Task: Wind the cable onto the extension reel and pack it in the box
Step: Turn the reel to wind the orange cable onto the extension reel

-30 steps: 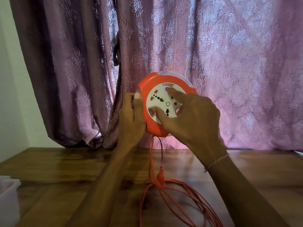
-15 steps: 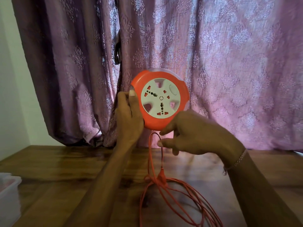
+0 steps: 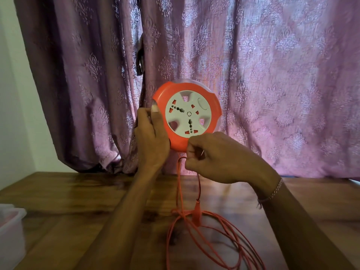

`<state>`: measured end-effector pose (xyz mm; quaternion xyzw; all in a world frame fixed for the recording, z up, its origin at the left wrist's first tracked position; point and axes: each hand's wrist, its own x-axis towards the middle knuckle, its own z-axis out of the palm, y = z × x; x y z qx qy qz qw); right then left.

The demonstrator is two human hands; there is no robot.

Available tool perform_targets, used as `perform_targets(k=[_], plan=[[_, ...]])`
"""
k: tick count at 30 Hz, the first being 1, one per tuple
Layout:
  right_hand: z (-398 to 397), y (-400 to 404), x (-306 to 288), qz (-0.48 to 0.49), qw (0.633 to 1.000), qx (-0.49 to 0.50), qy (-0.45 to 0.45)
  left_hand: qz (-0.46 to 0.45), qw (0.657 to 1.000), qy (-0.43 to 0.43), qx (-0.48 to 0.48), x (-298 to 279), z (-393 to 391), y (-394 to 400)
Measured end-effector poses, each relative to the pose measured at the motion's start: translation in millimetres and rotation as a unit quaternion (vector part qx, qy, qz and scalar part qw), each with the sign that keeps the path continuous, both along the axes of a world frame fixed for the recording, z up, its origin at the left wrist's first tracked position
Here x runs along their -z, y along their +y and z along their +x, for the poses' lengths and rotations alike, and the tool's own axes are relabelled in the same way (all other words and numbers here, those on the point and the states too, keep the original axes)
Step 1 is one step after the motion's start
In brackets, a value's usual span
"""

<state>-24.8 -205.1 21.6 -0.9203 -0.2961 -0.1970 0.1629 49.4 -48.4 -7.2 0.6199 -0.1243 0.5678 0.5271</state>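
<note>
Purple curtain point(image 3: 272, 75) behind, we hold the reel point(image 3: 187, 115) up mid-frame; our left hand point(image 3: 151, 139) clamps its rim to steady it, our right hand point(image 3: 216, 158) pinches the cable point(image 3: 214, 238) below, likely untangling; box point(image 3: 9, 230) waits lower left.

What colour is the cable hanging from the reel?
Orange, matching the reel's rim; the cable shows best in the head view.

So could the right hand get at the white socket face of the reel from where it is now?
Probably yes. The right hand pinches the cable just under the reel, and nothing covers the socket face; the left hand grips only the rim.
</note>
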Motion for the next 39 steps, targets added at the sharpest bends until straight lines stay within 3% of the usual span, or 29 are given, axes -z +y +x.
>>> perform_targets(k=[4,8,14,18,23,32,36,39], plan=[[0,-3,1,0.025,0.994,-0.058,0.091,-0.001,1.0,0.004,0.004,0,0,2],[3,-8,-2,0.138,0.978,-0.089,0.128,-0.003,1.0,0.023,-0.007,1,1,1],[-3,-24,-13,0.231,0.886,-0.212,0.341,-0.006,0.999,0.051,-0.007,2,3,1],[2,-25,-13,0.253,0.868,-0.237,0.355,-0.008,0.998,0.059,-0.003,2,4,1],[9,-12,-4,0.345,0.835,-0.227,0.363,0.0,0.998,0.06,-0.006,2,4,2],[12,6,3,0.382,0.884,-0.158,0.221,-0.013,0.995,0.086,0.053,1,8,7],[16,8,7,0.257,0.961,-0.085,0.057,-0.037,0.991,0.099,0.081,2,6,8],[16,12,12,0.144,0.987,-0.041,-0.065,-0.044,0.99,0.102,0.088,1,4,8]])
